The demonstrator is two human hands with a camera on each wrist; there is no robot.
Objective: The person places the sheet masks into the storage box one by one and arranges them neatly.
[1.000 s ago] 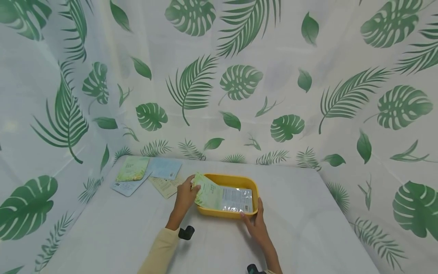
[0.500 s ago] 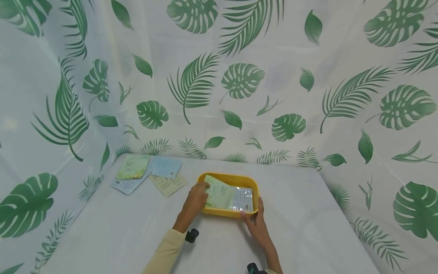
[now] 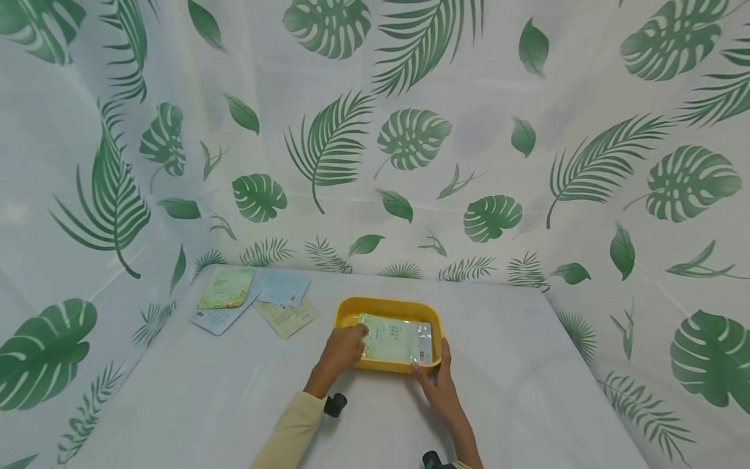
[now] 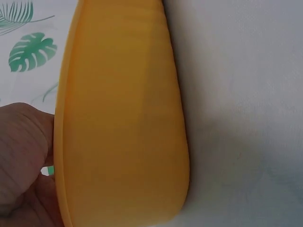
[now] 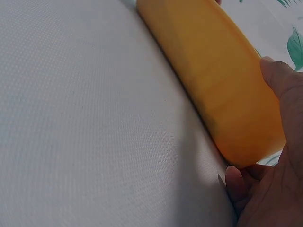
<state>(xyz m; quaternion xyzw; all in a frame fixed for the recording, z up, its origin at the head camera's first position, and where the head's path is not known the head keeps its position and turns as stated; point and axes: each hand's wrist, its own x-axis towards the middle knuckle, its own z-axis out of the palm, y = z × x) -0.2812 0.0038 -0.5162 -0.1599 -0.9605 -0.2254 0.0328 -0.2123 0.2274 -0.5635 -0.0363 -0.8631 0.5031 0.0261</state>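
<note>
A yellow plastic tray [image 3: 389,304] sits on the white table, its outer wall [image 4: 118,113] filling much of the left wrist view. Inside it a green sheet mask packet [image 3: 389,339] lies nearly flat over a silvery, barcoded packet [image 3: 426,345], whose right end shows. My left hand [image 3: 344,345] reaches over the tray's front left rim and pinches the green packet's left edge; the fingertips are partly hidden. At the front right corner my right hand [image 3: 439,387] grips the tray, with the thumb [image 5: 274,71] by the rim and curled fingers [image 5: 236,182] low at the corner.
Several packets lie at the table's back left: a green one [image 3: 225,286] over a pale blue-white one [image 3: 217,320], and a light blue one [image 3: 284,285] overlapping a beige one [image 3: 290,319]. A leaf-printed white curtain [image 3: 422,195] rises behind the table.
My left hand has moved right and inward over the tray with the green packet, which has gone from tilted across the left rim to nearly flat inside. The right hand has stayed put.
</note>
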